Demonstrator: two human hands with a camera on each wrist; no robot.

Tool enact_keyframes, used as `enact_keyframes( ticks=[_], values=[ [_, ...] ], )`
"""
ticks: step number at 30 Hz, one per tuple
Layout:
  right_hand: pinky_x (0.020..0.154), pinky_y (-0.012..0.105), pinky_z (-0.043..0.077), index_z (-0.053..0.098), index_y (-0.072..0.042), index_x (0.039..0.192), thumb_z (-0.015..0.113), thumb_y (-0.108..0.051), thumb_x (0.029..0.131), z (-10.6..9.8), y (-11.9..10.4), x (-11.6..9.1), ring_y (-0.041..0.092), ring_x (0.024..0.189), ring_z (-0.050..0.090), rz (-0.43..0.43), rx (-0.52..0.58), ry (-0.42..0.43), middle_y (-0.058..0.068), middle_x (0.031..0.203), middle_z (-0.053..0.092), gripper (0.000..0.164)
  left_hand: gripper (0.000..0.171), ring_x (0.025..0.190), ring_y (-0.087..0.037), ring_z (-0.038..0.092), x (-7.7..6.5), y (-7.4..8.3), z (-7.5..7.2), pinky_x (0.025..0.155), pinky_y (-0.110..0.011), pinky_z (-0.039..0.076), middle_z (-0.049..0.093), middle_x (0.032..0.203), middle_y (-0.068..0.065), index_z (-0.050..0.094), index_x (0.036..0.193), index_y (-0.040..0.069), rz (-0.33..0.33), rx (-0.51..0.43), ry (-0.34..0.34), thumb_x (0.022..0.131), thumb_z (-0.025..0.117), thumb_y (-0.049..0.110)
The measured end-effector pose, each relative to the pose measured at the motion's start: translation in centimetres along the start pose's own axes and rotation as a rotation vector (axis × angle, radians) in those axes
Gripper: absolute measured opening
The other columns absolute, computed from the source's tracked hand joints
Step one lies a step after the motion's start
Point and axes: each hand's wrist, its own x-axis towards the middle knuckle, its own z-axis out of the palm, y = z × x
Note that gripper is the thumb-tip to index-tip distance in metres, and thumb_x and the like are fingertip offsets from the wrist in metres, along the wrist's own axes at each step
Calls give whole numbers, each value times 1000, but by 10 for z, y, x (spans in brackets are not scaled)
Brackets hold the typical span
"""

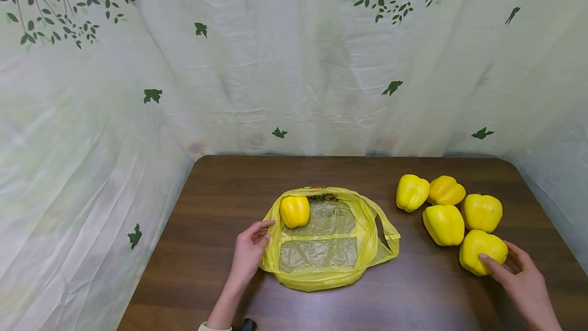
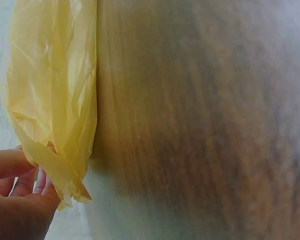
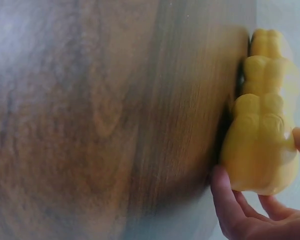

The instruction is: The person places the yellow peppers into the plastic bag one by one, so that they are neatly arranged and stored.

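Observation:
A yellow plastic bag lies on the table with its mouth spread wide, and one yellow bell pepper sits inside at its far left. At the bag's left rim my left hand pinches the plastic; in the left wrist view the thumb and fingers hold a gathered handle of the bag. My right hand grips the nearest yellow bell pepper on the right, thumb on one side and fingers on the other. The right wrist view shows that bell pepper between the fingers, low against the table.
Several more yellow bell peppers stand in a close cluster at the table's right, just beyond the held one. The brown wooden table ends at a pale curtain with leaf prints. The bag's right handle points toward the peppers.

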Motion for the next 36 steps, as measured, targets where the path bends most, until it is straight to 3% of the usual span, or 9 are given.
enact_keyframes(
  ticks=[6, 17, 26, 31, 36],
  values=[
    [59, 19, 51, 3, 3, 155, 59, -44, 95, 3, 1, 1, 51, 129, 34, 9, 49, 19, 35, 155, 8, 95, 32, 99, -38, 60, 0, 1, 0, 83, -27, 50, 65, 115, -22, 68, 113, -7, 0, -7, 5, 86, 56, -18],
    [56, 20, 51, 5, 3, 155, 61, -43, 94, 2, 3, -1, 55, 129, 33, 11, 31, 26, 37, 154, 9, 95, 32, 98, -39, 60, 0, 1, 1, 83, -27, 50, 66, 114, -23, 68, 112, -8, -5, 0, 8, 85, 55, -20],
    [56, 22, 52, 4, 2, 155, 60, -44, 94, 3, 5, -5, 53, 130, 34, 52, 37, 53, 35, 155, 9, 95, 35, 95, -30, 61, 10, -37, 4, 81, -25, 49, 68, 113, -15, 72, 111, 0, 20, -22, 38, 85, 58, -18],
    [53, 21, 50, 5, 2, 155, 61, -44, 94, 4, 4, -7, 52, 128, 34, 66, 34, 85, 35, 155, 11, 95, 36, 92, -29, 61, 11, -41, 6, 78, -24, 49, 69, 109, -15, 73, 109, 1, 59, -48, 55, 83, 57, -19],
    [53, 18, 48, 8, 1, 156, 61, -40, 95, 4, 0, -14, 51, 127, 35, 53, 36, 114, 34, 156, 12, 91, 36, 92, -27, 60, 11, -40, 6, 78, -23, 49, 69, 109, -14, 73, 110, 1, 40, -50, 55, 84, 57, -18]
  ],
)
